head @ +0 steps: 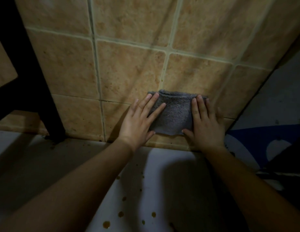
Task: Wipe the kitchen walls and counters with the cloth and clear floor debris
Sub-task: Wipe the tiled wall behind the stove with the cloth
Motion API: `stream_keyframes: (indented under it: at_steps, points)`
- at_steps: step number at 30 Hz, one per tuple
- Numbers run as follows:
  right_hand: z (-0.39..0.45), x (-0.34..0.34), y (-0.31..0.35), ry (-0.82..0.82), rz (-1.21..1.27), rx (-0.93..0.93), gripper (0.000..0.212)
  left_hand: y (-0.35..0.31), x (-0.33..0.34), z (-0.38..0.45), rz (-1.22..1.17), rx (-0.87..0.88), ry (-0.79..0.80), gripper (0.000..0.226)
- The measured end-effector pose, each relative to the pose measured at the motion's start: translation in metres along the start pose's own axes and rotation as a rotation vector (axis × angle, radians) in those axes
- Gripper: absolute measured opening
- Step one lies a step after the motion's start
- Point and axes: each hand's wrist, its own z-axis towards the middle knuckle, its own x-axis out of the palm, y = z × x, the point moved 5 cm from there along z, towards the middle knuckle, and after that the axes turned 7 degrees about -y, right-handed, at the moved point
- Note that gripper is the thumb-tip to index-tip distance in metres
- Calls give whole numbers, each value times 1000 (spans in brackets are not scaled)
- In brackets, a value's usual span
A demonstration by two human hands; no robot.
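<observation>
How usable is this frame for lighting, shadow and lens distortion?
Head view: dim overall; the tiled wall is the brightest area, the forearms and the dark frame fall in shadow, shadows cross the white counter, grout lines bow from the wide-angle lens, and the cloth stays legible.

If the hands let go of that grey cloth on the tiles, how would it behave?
Grey cloth looks like soft terry, folded, so probably floppy and light. Only the left hand and right hand press it flat against the tiled wall; it would likely slump onto the white counter.
</observation>
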Motion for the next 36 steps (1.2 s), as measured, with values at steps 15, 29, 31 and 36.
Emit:
stream_keyframes:
  at_steps: [15, 29, 31, 36]
  points:
    - [2, 10, 75, -45, -19, -174, 122, 50, 29, -58, 153, 15, 29, 111]
    - [25, 9, 194, -185, -2, -254, 106, 151, 45, -101, 3, -27, -74, 65]
    - [25, 7, 204, -211, -11, -282, 93, 149, 45, -104, 26, -27, -87, 67]
    - [23, -5, 194, -376, -34, -333, 47, 136, 39, -105, 88, -78, -136, 53]
